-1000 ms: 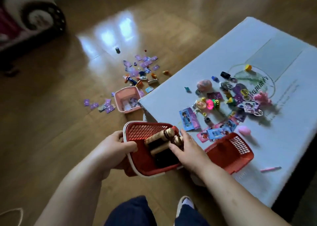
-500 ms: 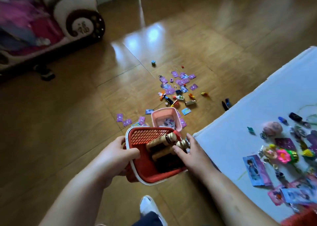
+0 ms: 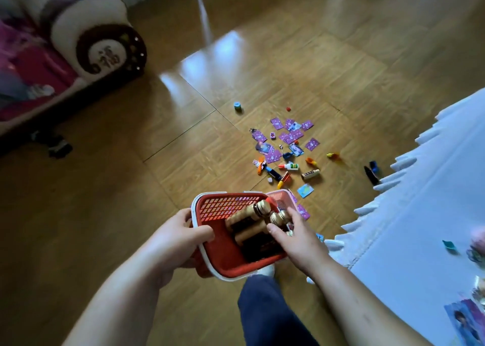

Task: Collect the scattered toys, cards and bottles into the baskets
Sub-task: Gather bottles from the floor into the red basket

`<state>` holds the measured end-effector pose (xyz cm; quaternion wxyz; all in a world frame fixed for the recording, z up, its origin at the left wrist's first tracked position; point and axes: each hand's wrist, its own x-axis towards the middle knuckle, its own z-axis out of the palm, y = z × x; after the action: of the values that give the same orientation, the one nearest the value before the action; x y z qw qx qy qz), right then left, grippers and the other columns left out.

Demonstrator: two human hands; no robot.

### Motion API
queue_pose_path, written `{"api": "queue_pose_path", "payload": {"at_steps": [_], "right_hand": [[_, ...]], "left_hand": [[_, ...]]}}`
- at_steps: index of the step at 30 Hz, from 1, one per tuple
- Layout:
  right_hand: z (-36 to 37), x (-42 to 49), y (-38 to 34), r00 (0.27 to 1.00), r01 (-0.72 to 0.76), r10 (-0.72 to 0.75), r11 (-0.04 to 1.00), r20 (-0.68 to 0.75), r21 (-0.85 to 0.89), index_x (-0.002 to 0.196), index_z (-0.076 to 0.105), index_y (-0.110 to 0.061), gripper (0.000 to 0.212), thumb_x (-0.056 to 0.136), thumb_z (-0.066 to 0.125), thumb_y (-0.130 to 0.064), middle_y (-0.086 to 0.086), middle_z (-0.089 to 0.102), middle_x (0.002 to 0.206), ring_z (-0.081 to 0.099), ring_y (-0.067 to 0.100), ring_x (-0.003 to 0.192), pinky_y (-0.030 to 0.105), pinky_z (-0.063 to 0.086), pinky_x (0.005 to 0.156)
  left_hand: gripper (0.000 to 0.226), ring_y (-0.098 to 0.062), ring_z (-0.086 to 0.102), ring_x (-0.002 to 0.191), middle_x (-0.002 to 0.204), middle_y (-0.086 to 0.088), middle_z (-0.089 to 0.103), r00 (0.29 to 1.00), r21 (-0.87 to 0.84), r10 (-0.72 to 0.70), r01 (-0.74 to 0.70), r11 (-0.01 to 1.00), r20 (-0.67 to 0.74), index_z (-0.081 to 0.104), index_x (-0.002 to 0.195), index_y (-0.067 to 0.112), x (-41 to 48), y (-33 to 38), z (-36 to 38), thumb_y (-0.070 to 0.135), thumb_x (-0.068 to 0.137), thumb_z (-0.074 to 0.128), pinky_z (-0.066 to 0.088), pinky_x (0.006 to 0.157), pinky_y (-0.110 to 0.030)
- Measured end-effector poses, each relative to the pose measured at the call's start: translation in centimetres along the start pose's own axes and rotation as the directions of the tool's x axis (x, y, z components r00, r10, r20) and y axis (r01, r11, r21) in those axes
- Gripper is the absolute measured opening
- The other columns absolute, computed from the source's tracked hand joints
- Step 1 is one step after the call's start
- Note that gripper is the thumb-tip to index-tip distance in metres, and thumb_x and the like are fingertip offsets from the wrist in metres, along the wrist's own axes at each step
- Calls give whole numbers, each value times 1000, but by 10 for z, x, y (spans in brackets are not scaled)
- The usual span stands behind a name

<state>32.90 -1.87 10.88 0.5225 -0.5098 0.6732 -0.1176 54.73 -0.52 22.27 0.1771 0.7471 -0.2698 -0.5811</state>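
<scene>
I hold a red basket (image 3: 223,256) with a white rim in front of me over the floor. My left hand (image 3: 178,243) grips its left rim, thumb inside. My right hand (image 3: 296,238) grips the right rim. Dark bottles with gold caps (image 3: 252,214) lie inside the basket. A pink basket (image 3: 282,197) stands on the floor just behind it, mostly hidden. Purple cards (image 3: 290,137), a white glue bottle (image 3: 290,166) and small toys (image 3: 311,161) lie scattered on the wooden floor beyond.
A white table (image 3: 420,227) with a fringed cloth fills the right side, with a card (image 3: 462,319) and small toys on it. A sofa arm (image 3: 105,44) stands at the upper left. My leg in dark trousers (image 3: 267,309) is below the basket.
The view has swung left, away from the table and toward the floor pile. The red basket stays gripped in both hands and now hangs over the floor near the pink basket.
</scene>
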Motion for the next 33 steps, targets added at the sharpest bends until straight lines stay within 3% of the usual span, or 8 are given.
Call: {"api": "queue_pose_path", "payload": {"at_steps": [5,12,16,22,25,27,30,33], "right_hand": [[3,84,-49,997,-66,65,997,27,40,143,34,-23,64,89,63,-42,-8,52,124,46,4,105,21,35,90],[4,158,-95,987,-156,157,987,-27,44,150,24,-26,75,87,57,-52,-2,39,150,39,17,135,35,33,110],[13,190,-114,965,-228,233,972,-122,58,150,23,-26,72,90,54,-52,-1,42,147,41,18,134,34,32,108],[53,226,-152,854,-361,445,880,-269,310,142,34,-36,66,86,42,-70,-6,49,141,45,21,130,39,37,106],[86,250,-148,786,-295,521,790,-332,538,131,39,-42,95,55,33,-99,-5,51,137,51,21,125,49,47,98],[99,263,-142,747,-272,561,746,-356,607,133,38,-40,105,49,27,-101,-5,47,141,50,20,126,48,48,98],[98,271,-137,724,-276,591,720,-355,636,133,42,-32,93,62,29,-91,-3,52,135,56,20,117,47,51,94],[86,279,-130,723,-316,602,724,-338,613,132,45,-28,59,86,40,-66,-2,55,131,57,18,114,43,53,91]], "left_hand": [[31,-27,72,71,92,-16,72,1000,29,-24,24,999,-8,54,97,25,77,61,-32,-3,83,58,59,68,-48],[35,-26,74,70,89,-16,74,997,103,-34,27,994,67,56,108,23,154,124,-66,-3,83,58,61,62,-40],[35,-38,71,85,100,-24,70,988,175,-19,-8,985,151,54,109,22,207,157,-84,-2,84,59,56,74,-55],[38,-32,73,83,102,-17,71,959,269,-29,-49,962,280,54,117,19,287,202,-121,1,83,59,61,69,-50],[37,-31,73,82,100,-15,71,954,311,-21,-76,947,299,55,113,20,319,217,-129,-1,83,58,61,67,-48],[36,-29,73,77,99,-16,71,951,355,-22,-94,930,308,54,113,20,336,224,-127,-1,84,57,61,63,-44],[37,-25,71,70,98,-16,70,955,411,-22,-107,905,297,54,115,18,357,229,-114,-2,84,57,59,57,-39],[38,-24,71,67,95,-16,70,955,426,-31,-103,899,296,53,116,20,372,231,-101,-2,85,57,59,56,-38]]}}
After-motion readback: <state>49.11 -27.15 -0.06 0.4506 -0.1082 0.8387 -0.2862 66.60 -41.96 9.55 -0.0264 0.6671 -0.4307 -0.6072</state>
